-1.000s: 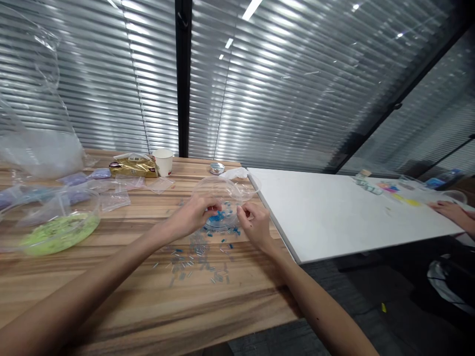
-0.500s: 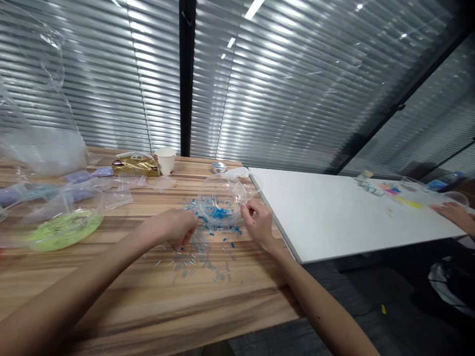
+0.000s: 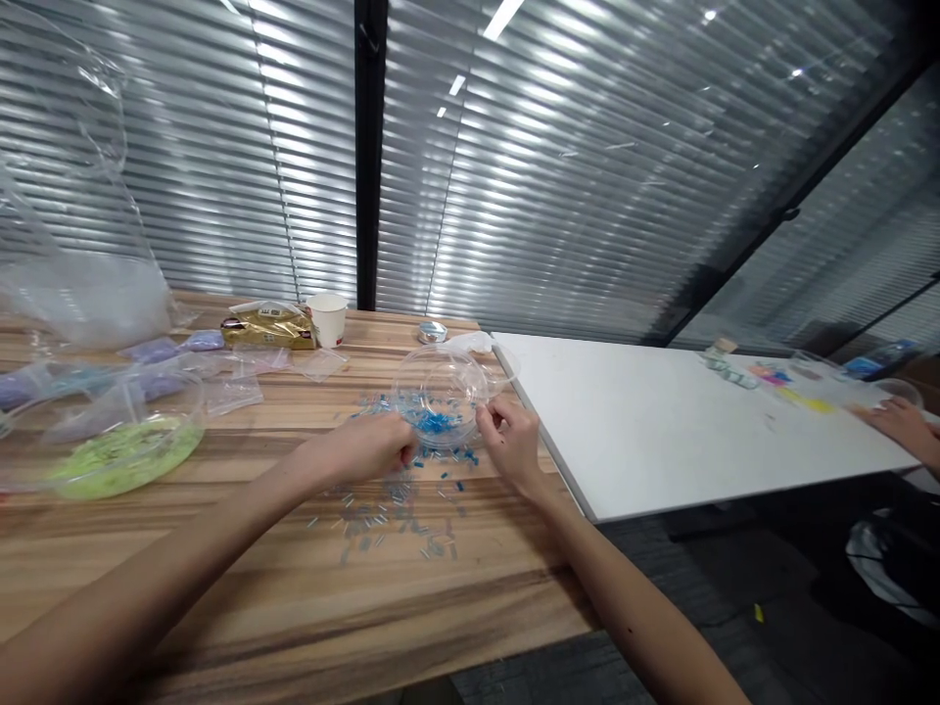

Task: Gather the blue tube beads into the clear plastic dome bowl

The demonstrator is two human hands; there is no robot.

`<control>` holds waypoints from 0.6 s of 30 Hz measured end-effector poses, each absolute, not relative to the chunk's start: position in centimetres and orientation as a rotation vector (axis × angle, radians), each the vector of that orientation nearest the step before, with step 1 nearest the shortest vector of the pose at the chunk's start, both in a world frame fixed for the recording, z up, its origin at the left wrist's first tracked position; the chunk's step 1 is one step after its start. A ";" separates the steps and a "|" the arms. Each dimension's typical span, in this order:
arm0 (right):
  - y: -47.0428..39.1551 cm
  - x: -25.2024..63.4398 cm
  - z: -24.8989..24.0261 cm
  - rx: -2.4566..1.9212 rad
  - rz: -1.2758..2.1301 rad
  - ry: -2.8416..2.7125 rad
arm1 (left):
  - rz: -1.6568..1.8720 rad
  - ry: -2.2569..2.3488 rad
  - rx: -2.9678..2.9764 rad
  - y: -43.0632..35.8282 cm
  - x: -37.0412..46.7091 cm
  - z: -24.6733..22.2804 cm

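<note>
A clear round dish (image 3: pixel 433 377) with blue pieces (image 3: pixel 435 421) in it stands on the wooden table (image 3: pixel 294 587). My right hand (image 3: pixel 509 441) is closed at the dish's right rim, its fingers pinched against the edge. Just left of the dish's near side, my left hand (image 3: pixel 378 446) is closed, fingertips turned down; what they hold, if anything, is hidden. Small clear and blue tube-like pieces (image 3: pixel 400 494) lie scattered in front of the dish and partly under my left hand.
A tray of green material (image 3: pixel 132 455) is at the left, near small purple bags (image 3: pixel 151 350). Behind are a gold packet (image 3: pixel 270 328), a paper cup (image 3: pixel 327 318) and a round tin (image 3: pixel 433 333). Another person's hand (image 3: pixel 900 423) rests at the white table (image 3: pixel 646 431).
My left hand has moved right and slightly up, from over the scattered pieces to beside the dish. My right hand has stayed at the rim.
</note>
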State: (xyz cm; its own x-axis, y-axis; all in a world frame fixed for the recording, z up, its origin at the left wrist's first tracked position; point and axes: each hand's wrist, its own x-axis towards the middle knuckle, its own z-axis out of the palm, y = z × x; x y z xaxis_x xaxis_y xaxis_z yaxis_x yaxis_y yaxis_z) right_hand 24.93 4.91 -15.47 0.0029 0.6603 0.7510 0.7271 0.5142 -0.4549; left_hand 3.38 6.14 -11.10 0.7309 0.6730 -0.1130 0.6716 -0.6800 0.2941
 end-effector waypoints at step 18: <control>5.0 25.1 -15.1 -1.155 -0.124 -1.692 | 0.094 0.994 2.873 6.3 4.4 -13.7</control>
State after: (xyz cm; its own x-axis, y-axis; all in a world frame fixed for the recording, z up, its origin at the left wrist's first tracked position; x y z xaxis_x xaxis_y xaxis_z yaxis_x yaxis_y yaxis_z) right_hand 25.10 4.99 -15.11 -0.0002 0.6252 0.7805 0.7325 0.5314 -0.4255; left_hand 4.41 6.25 -13.69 0.7851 0.6188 0.0257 0.6126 -0.7820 0.1143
